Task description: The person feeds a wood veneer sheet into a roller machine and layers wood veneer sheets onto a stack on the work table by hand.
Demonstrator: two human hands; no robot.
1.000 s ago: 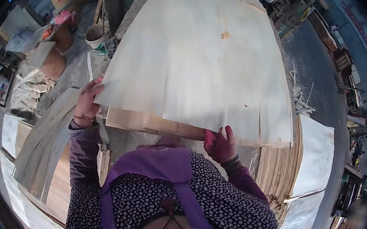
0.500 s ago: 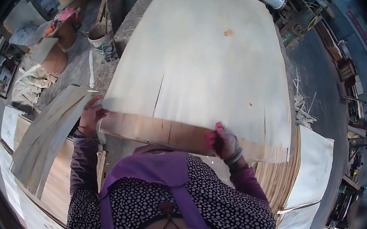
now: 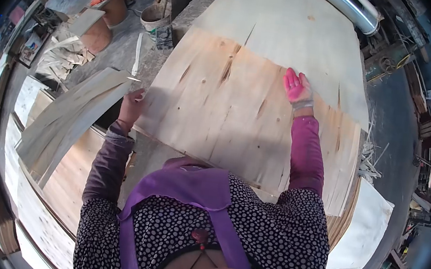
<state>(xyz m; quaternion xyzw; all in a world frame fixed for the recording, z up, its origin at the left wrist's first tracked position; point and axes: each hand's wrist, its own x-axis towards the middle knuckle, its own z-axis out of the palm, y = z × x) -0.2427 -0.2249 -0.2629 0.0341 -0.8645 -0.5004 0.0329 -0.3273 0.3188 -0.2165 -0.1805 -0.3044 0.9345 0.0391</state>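
Note:
A pale veneer sheet [image 3: 291,31] covers the far part of a browner, knotted wood sheet [image 3: 219,103]. My right hand [image 3: 298,88], with pink-stained fingers, lies at the pale sheet's near edge, palm up with its fingers stretched out and nothing held in it. At the left edge of the brown sheet is my left hand [image 3: 132,105], its fingers bent near the edge; whether they grip it cannot be made out. Narrow dark cracks run through both sheets.
Loose veneer strips [image 3: 74,118] lie at the left over stacked sheets. A bucket [image 3: 156,19] stands at the back left. A shiny metal roller [image 3: 352,9] is at the far end. More white sheets [image 3: 362,225] are stacked at the right.
The pale sheet's near edge has moved away from me, baring much more of the brown sheet. My right hand has moved forward and opened. The view has shifted, with things at left now further right.

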